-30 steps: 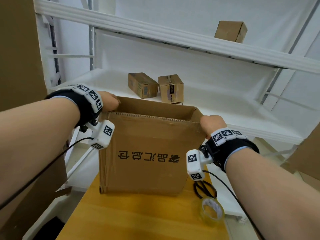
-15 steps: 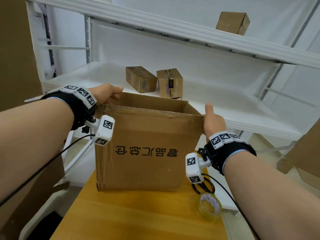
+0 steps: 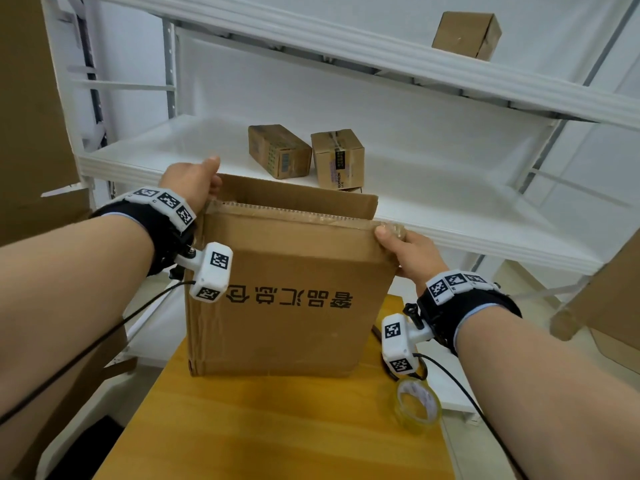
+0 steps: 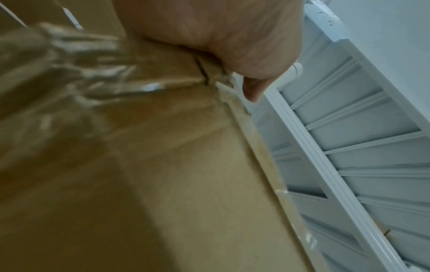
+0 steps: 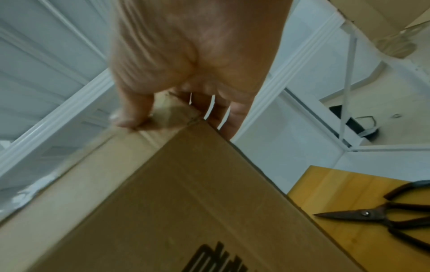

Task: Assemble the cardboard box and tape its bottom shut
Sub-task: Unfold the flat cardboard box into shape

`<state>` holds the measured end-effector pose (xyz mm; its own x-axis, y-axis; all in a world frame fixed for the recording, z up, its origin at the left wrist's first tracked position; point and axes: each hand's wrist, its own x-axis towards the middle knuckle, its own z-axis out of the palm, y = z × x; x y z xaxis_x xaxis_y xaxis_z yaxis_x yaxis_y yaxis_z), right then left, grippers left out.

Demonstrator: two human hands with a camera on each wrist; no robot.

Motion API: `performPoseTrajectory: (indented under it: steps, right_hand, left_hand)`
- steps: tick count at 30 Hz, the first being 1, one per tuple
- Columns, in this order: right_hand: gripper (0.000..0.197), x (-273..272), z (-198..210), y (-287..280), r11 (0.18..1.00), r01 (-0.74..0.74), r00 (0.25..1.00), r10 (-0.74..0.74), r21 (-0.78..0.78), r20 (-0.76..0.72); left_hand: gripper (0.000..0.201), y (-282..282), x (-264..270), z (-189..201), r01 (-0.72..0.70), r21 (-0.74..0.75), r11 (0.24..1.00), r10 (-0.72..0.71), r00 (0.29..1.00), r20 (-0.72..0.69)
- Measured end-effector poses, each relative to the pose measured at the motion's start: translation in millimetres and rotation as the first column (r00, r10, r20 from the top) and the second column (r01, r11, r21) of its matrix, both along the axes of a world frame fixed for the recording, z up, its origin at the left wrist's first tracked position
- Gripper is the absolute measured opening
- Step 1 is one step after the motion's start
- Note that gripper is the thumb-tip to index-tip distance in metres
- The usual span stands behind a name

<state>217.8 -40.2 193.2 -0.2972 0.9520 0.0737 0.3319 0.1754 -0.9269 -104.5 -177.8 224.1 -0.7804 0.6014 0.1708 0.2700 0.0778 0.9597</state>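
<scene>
White shelving [image 3: 433,188] fills the background behind a wooden table [image 3: 263,427], and on that table stands the cardboard box [image 3: 287,306], upright with its printed side toward the person and the lettering upside down, which suggests the end now facing up is the bottom meant to be closed and taped. The left hand [image 3: 192,183] grips the box's top left corner, fingers curled over the rim and thumb raised; the left wrist view shows the palm pressed on the crumpled, old-tape-streaked edge there. The right hand [image 3: 412,251] pinches the top right corner, thumb on the near face and fingers wrapped round the side, as the right wrist view confirms. Holding opposite corners like this probably serves to square the walls and steady the box before folding flaps; the far flap [image 3: 298,192] stands up, so the end looks not yet closed. Just right of the box, near the table edge, a roll of clear tape [image 3: 417,405] lies within reach of the right hand, and scissors [image 5: 381,215] rest beside it, likely staged for sealing. Two small boxes [image 3: 304,155] sit on the middle shelf, another box [image 3: 465,34] above.
</scene>
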Motion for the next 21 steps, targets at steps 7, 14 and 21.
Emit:
performPoseTrajectory:
  steps: [7, 14, 21]
  right_hand:
    - [0.037, -9.9, -4.1, 2.2, 0.982, 0.108, 0.977, -0.133, 0.154, 0.165]
    - [0.043, -11.8, -5.9, 7.8, 0.971, 0.202, 0.952, -0.226, 0.13, 0.208]
    - [0.068, -14.7, -6.2, 7.7, 0.977, 0.19, 0.939, -0.211, 0.1, 0.272]
  left_hand:
    - [0.077, -0.7, 8.2, -21.6, -0.112, -0.236, 0.965, 0.06, 0.974, -0.218]
    - [0.067, -0.2, -17.6, -22.8, 0.048, -0.256, 0.966, -0.047, 0.999, 0.01]
    - [0.071, 3.3, -4.0, -29.2, -0.042, -0.411, 0.911, -0.027, 0.987, -0.161]
